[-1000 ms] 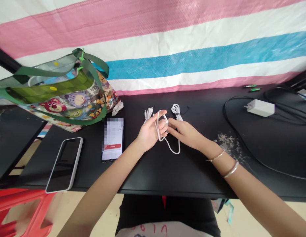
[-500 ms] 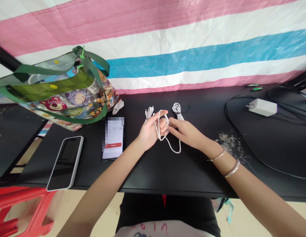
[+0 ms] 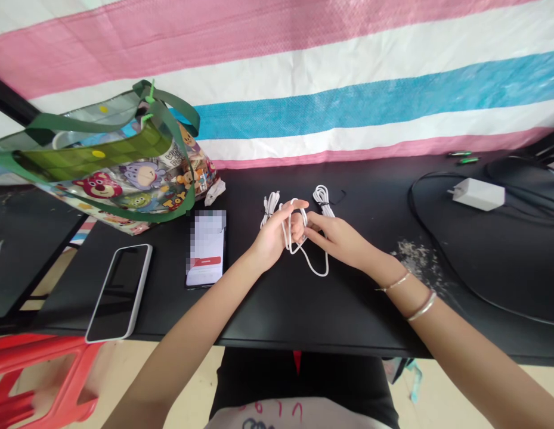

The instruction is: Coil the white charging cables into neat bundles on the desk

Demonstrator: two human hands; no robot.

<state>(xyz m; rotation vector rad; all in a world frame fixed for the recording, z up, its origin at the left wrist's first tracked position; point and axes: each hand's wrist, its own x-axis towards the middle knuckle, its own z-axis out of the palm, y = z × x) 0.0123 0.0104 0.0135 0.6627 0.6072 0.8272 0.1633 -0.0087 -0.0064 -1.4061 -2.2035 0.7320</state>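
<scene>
A white cable [image 3: 315, 271] is looped around the fingers of my left hand [image 3: 273, 238], whose index finger points to the right while the others curl inside the loops. My right hand [image 3: 342, 241] pinches the cable at the right side of the loops, its fingertips close to those of the left. One strand hangs down in a curve onto the black table between the hands. Behind my left hand lies a tied bundle of white cable [image 3: 270, 204]. Another tied white bundle [image 3: 322, 198] lies just beyond my right hand.
On the black table [image 3: 277, 316], a phone with a lit screen [image 3: 207, 250] and a white-edged device [image 3: 120, 295] lie left. A cartoon bag [image 3: 138, 179] stands behind them. At right are a white charger [image 3: 479, 195], black cables and crumbs [image 3: 415, 259].
The cable loops around my left hand look slightly more spread, with another strand showing. Both hands keep nearly the same place, and the view has shifted very slightly.
</scene>
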